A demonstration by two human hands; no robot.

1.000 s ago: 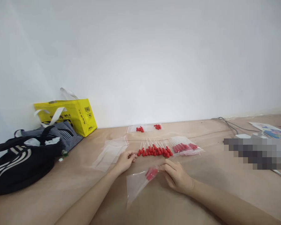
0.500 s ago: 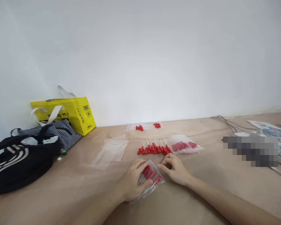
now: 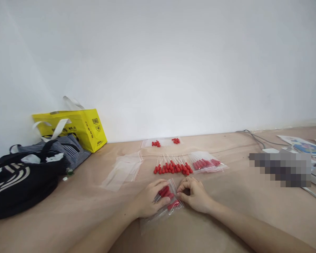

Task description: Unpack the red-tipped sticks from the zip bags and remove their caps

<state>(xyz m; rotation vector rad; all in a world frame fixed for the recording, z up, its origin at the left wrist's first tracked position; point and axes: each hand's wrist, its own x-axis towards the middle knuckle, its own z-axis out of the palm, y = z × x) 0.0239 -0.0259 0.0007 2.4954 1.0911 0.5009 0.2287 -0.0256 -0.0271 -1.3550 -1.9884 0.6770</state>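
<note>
My left fingers (image 3: 158, 185) clasped the clear bag (image 3: 176, 198), its long axis running eight to two o'clock; toward two, my right fingers (image 3: 184, 185) pinched its edge.

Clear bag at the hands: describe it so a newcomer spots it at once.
On the brown table, find the loose red-tipped sticks. Nearer the camera, the left hand holds the clear bag, red tips showing inside; no hand holds the other bags.
</note>
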